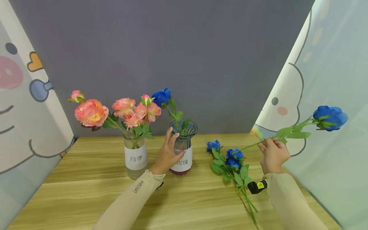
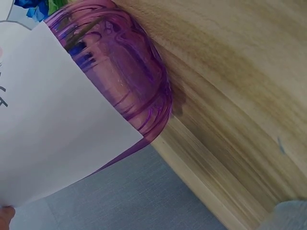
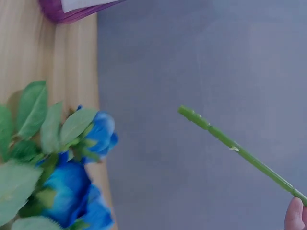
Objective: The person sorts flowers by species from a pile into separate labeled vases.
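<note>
My left hand (image 1: 167, 154) holds the neck and side of a ribbed glass vase (image 1: 187, 140), with the thumb across its front. The vase has a purple base (image 2: 139, 72) and a white label (image 1: 185, 159); one blue rose (image 1: 162, 97) stands in it, leaning left. Out to the right, my right hand (image 1: 273, 156) pinches the stem of another blue rose (image 1: 330, 118), its bloom pointing right. The cut end of that green stem (image 3: 244, 154) sticks out past the fingertips in the right wrist view, toward the vase.
Several blue roses (image 1: 234, 158) lie between the vase and my right hand, stems toward the front edge. A clear glass vase (image 1: 135, 174) with a white label holds pink flowers (image 1: 124, 107) on the left. A grey panel (image 1: 201, 64) closes off the wooden table's (image 1: 95, 191) back.
</note>
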Demonstrator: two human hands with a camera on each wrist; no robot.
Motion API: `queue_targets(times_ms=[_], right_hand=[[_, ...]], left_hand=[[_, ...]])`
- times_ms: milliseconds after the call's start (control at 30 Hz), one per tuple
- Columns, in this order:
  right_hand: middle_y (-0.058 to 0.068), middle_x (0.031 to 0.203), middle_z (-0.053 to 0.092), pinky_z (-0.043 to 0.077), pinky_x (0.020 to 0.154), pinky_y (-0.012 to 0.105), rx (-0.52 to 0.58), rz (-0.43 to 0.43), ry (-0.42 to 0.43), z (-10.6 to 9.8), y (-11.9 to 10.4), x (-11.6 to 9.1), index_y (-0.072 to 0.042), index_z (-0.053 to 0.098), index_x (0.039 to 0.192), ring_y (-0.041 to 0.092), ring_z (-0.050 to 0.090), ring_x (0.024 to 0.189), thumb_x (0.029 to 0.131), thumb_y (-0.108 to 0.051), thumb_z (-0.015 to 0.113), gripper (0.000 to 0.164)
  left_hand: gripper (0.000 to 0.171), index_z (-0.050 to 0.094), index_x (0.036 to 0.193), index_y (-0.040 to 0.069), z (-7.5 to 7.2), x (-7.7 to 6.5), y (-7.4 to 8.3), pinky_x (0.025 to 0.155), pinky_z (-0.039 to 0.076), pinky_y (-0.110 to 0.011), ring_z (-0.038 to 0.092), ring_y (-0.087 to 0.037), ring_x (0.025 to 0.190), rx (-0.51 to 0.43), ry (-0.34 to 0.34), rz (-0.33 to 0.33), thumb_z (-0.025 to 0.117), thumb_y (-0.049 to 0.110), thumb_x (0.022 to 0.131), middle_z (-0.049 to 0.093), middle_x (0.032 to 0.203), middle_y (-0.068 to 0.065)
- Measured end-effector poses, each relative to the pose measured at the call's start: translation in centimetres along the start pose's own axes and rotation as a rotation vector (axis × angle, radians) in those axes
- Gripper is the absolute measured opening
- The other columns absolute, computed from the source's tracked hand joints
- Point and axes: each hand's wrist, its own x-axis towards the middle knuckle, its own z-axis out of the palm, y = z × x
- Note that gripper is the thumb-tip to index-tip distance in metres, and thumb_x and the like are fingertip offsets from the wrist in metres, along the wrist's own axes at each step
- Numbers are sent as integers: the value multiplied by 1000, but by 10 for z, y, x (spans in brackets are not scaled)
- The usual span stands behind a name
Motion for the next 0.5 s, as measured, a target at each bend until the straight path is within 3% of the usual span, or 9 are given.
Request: queue_targets(times_ms=[267,500], right_hand=[[10,92,47,49,46,22,-14,-50,-29,35,-2,-1,0,51,82,14,53,59,85,9,57,11],[9,87,45,45,40,23,-11,-31,43,52,1,-1,-2,48,74,15,50,56,82,10,54,15]], left_hand=[[89,31,135,6,0,2,-2,50,42,-32,59,-36,89,20,11,-1,86,-1,65,24,143,-35],[86,36,131,4,0,1,1,57,49,-39,58,-43,100,45,26,6,88,1,63,27,140,-36]])
